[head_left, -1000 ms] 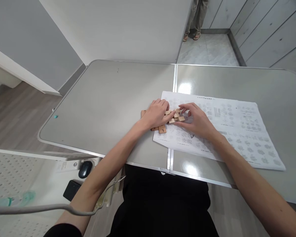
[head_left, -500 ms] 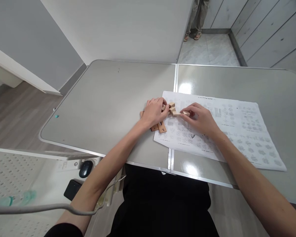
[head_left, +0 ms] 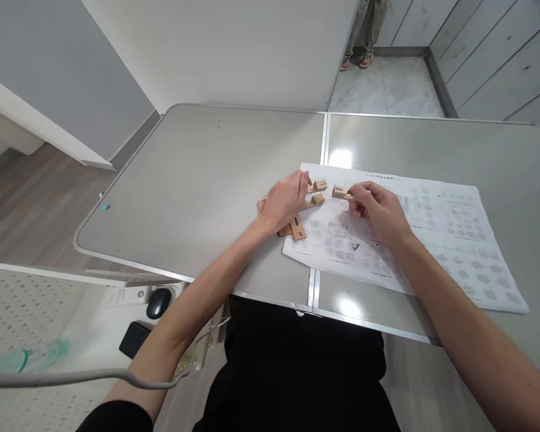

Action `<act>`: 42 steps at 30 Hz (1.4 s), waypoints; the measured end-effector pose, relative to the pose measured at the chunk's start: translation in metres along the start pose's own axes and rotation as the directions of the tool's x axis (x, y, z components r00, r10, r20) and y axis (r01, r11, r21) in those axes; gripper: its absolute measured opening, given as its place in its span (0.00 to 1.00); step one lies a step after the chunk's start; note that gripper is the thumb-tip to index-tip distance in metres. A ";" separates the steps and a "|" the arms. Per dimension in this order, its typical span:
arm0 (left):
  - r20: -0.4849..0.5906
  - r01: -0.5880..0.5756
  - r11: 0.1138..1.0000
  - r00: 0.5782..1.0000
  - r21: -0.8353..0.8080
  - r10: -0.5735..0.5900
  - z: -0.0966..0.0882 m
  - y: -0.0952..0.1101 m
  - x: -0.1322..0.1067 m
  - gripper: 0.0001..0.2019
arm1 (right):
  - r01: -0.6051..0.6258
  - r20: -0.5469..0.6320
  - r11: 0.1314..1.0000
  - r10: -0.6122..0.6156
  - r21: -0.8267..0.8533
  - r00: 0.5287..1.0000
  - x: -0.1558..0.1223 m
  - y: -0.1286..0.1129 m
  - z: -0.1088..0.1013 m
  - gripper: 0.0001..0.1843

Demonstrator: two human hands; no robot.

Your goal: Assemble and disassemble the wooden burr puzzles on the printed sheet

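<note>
My right hand [head_left: 378, 210] pinches a notched wooden puzzle piece [head_left: 340, 192] marked 3, raised over the printed sheet and apart from the other pieces. My left hand [head_left: 284, 201] curls over a cluster of wooden pieces, its fingers closed on a light wooden puzzle piece [head_left: 320, 185] whose block end sticks out to the right. A second light piece [head_left: 317, 199] pokes out just below it. Under that palm, darker flat pieces [head_left: 299, 228] lie crossed, numbers 1 and 2 showing. The hand hides the middle of the cluster.
A large paper sheet [head_left: 459, 252] with printed diagrams spreads over the right of the grey folding table [head_left: 207, 180]. At lower left a white perforated cart [head_left: 90, 306] holds a black mouse [head_left: 159, 303] and a dark phone [head_left: 134, 339]. A person's legs [head_left: 369, 27] stand beyond.
My right hand has drawn the piece marked 3 away from the cluster, lifting and turning it so the number shows. My left hand stays over the other pieces, whose two block ends are now exposed.
</note>
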State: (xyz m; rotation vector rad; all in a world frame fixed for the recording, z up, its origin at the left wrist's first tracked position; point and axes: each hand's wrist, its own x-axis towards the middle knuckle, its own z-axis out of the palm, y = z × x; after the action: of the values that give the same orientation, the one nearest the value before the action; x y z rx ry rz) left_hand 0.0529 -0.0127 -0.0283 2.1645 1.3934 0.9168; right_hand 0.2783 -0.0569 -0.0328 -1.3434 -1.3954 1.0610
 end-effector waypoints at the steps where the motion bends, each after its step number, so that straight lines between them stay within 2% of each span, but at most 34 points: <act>1: 0.022 -0.002 1.000 1.000 -0.027 0.002 -0.001 0.001 0.000 0.27 | -0.005 0.006 1.000 0.005 0.029 1.000 0.001 0.001 -0.001 0.21; 5: 0.083 0.007 0.985 0.996 -0.173 0.007 -0.004 0.006 -0.002 0.31 | -0.010 0.047 0.996 0.005 0.088 0.999 0.003 0.002 -0.003 0.21; 11: 0.039 0.107 0.915 0.994 -0.390 -0.099 -0.005 0.008 0.002 0.37 | -0.070 0.157 0.983 0.043 0.171 0.987 0.001 -0.007 -0.003 0.21; 15: 0.129 0.183 0.835 0.982 -0.519 -0.135 -0.008 0.011 0.004 0.41 | -0.138 0.218 0.960 0.084 0.245 0.972 -0.001 -0.010 -0.001 0.23; 19: 0.217 0.264 0.694 0.963 -0.670 -0.157 -0.010 0.015 0.001 0.37 | -0.162 0.237 0.929 0.083 0.333 0.968 -0.002 -0.009 -0.001 0.20; 22: 0.246 0.271 0.580 0.961 -0.769 -0.122 -0.006 0.017 0.000 0.28 | -0.150 0.226 0.914 0.066 0.377 0.972 -0.002 -0.009 -0.001 0.16; 24: 0.266 0.280 0.552 0.958 -0.785 -0.108 -0.003 0.017 0.000 0.21 | -0.136 0.216 0.915 0.056 0.379 0.975 -0.001 -0.008 -0.001 0.14; 28: 0.288 0.292 0.622 0.951 -0.727 -0.110 0.001 0.015 0.001 0.14 | -0.103 0.203 0.938 0.036 0.331 0.979 0.000 -0.007 -0.001 0.15; 37: 0.199 0.104 0.784 0.980 -0.612 0.025 0.004 0.011 -0.003 0.20 | 0.030 0.119 0.982 -0.053 0.187 0.992 0.000 0.007 0.003 0.19; 42: 0.224 0.056 0.809 0.970 -0.585 0.095 0.004 0.010 -0.004 0.21 | 0.128 0.001 0.990 -0.128 0.063 0.992 -0.002 0.008 0.009 0.13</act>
State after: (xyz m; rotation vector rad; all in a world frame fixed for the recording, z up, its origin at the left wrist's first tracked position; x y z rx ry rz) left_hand 0.0608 -0.0210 -0.0255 1.7353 0.8178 0.9028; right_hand 0.2717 -0.0582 -0.0425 -1.1900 -1.4207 1.0150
